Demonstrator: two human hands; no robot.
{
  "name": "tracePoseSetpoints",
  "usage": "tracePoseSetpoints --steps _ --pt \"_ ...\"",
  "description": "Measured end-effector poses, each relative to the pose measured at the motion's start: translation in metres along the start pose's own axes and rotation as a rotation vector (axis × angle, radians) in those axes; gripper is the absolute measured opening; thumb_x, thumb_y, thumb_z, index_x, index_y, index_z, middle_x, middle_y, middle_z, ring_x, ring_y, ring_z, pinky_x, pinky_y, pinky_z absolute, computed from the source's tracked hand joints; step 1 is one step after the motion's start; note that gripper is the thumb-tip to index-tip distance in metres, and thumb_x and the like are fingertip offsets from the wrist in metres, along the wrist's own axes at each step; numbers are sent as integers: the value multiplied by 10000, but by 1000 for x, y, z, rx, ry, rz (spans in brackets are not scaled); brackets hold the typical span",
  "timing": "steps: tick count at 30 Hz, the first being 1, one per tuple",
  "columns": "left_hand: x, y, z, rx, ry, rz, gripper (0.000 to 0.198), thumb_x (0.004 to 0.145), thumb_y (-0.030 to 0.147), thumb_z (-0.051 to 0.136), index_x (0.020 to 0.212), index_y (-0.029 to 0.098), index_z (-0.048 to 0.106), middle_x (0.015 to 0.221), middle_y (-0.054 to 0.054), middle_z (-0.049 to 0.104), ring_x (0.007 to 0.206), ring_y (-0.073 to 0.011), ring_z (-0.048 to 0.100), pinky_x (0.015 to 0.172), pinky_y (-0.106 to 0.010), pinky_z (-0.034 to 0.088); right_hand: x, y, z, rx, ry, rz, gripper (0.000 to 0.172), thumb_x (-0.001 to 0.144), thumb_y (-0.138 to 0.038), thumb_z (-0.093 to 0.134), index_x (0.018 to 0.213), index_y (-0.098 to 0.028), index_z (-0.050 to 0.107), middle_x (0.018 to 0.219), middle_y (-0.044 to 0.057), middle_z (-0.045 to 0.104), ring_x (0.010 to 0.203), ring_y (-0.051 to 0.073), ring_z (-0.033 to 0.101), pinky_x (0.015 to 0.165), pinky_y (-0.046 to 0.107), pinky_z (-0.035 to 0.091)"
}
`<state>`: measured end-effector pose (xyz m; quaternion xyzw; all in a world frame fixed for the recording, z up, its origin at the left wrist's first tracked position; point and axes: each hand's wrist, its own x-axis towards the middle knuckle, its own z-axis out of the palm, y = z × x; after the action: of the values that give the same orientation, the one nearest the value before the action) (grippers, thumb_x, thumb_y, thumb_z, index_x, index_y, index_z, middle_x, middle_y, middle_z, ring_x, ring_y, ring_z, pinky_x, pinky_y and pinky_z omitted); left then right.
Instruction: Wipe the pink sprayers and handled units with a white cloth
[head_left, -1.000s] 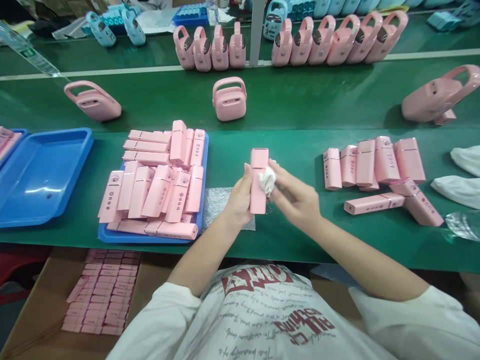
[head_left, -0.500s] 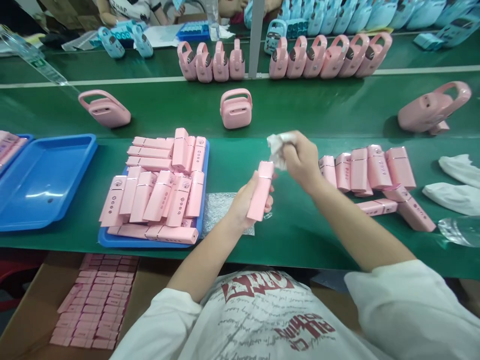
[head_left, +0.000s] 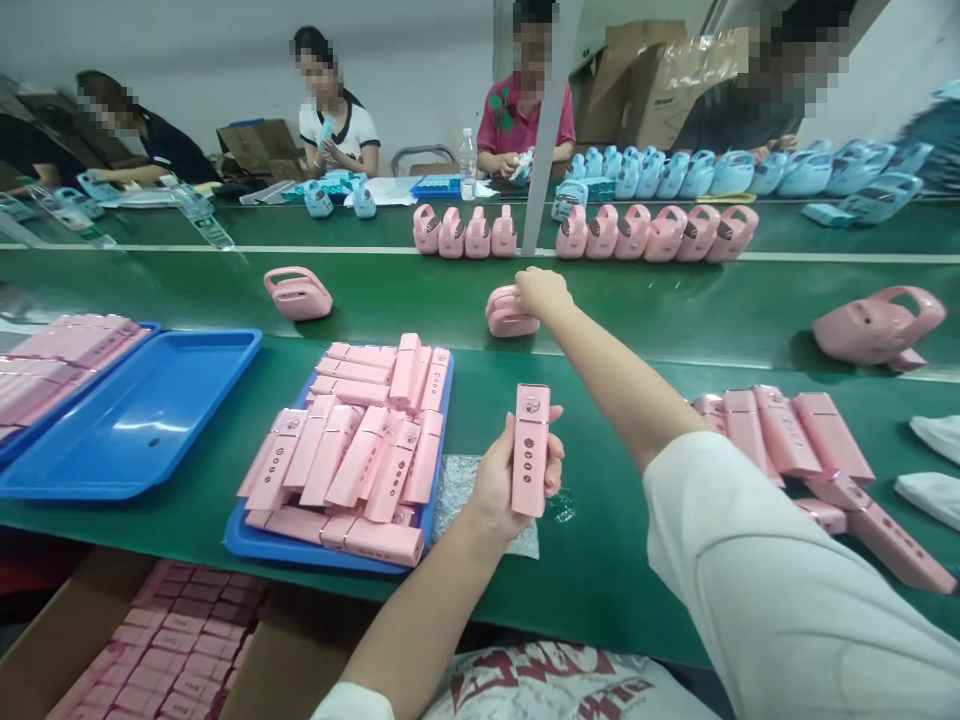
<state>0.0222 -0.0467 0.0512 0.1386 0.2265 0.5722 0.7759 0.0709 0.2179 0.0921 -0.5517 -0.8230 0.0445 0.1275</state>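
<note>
My left hand [head_left: 499, 485] grips a slim pink device [head_left: 530, 449] upright above the near green table, its button face toward me. My right hand [head_left: 541, 290] is stretched far forward over the conveyor belt and closed around the handle of a pink handled case [head_left: 504, 312] standing on the belt. The white cloth it held is not visible. A blue tray [head_left: 251, 538] heaped with several similar pink devices [head_left: 360, 450] lies to the left of my left hand.
An empty blue tray [head_left: 135, 415] sits at the left, a row of pink devices [head_left: 787, 435] at the right. More pink cases [head_left: 298, 295] [head_left: 877, 325] stand on the belt. Rows of pink and blue cases line the far side, where several people work. A carton of pink boxes [head_left: 172, 650] stands below.
My right hand left the device and reached forward to the pink case on the belt. My head lifted, bringing the co-workers into view. The left hand kept the device.
</note>
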Motion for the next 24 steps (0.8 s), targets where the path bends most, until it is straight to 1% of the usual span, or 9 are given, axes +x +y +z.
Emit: tracePoseSetpoints --steps 2,5,9,11,15,18,20,22,24 --pt "0 -1 -1 -7 -32 0 455 889 480 485 1094 109 648 664 -27 580 424 -71 472 378 -187 344 -7 -6 -8 -26 -21 -3 256 749 -194 608 979 -102 675 1086 220 628 1052 338 575 880 415 432" --pt "-2 -3 -2 -13 -86 5 464 852 485 529 1087 104 649 695 -26 573 447 -72 488 386 -187 355 -26 -13 -21 -20 -57 13 270 710 -263 652 936 -116 678 1012 197 654 965 339 600 798 406 463" --pt "-5 -3 -1 -1 -134 44 493 750 393 667 1161 127 613 752 -13 582 496 -68 512 422 -176 389 -70 -25 -35 76 -173 -6 216 702 -252 629 868 -124 682 858 142 682 776 269 626 655 332 470" --pt "-6 -3 0 8 -130 51 517 726 361 686 1182 134 598 762 -10 582 513 -69 517 429 -173 394 -96 -33 -38 149 -230 -46 262 725 -261 614 943 -131 676 871 114 689 753 231 625 627 294 460" --pt "-7 -4 1 46 -113 40 504 700 365 693 1127 110 612 742 -13 578 522 -73 514 428 -172 389 -133 -42 -42 276 -292 -115 408 760 -266 615 1149 -143 621 1034 89 683 846 203 620 673 262 460" --pt "-7 -6 2 82 -114 22 498 682 381 703 1080 98 611 713 -6 570 509 -67 505 421 -170 375 -144 -32 -47 365 -282 -101 364 822 -221 546 1172 -161 625 1085 70 674 841 166 614 698 247 461" --pt "-6 -7 2 114 -91 33 487 670 404 718 1033 99 602 697 3 569 493 -59 496 413 -166 365 -153 -18 -53 515 -206 -34 318 863 -243 502 1136 -169 649 1022 58 683 775 145 604 681 249 464" --pt "-5 -8 2 197 -37 67 484 667 439 731 988 112 574 688 2 587 484 -65 508 411 -170 372 -169 -3 -59 727 -156 38 325 886 -355 487 1078 -167 670 886 52 680 691 140 587 633 261 470" --pt "-3 -11 2 303 15 82 526 660 472 742 999 134 523 689 -7 618 487 -86 540 416 -182 392 -190 9 -63 869 -248 47 420 866 -499 492 1035 -162 677 797 53 660 663 155 586 583 271 474"
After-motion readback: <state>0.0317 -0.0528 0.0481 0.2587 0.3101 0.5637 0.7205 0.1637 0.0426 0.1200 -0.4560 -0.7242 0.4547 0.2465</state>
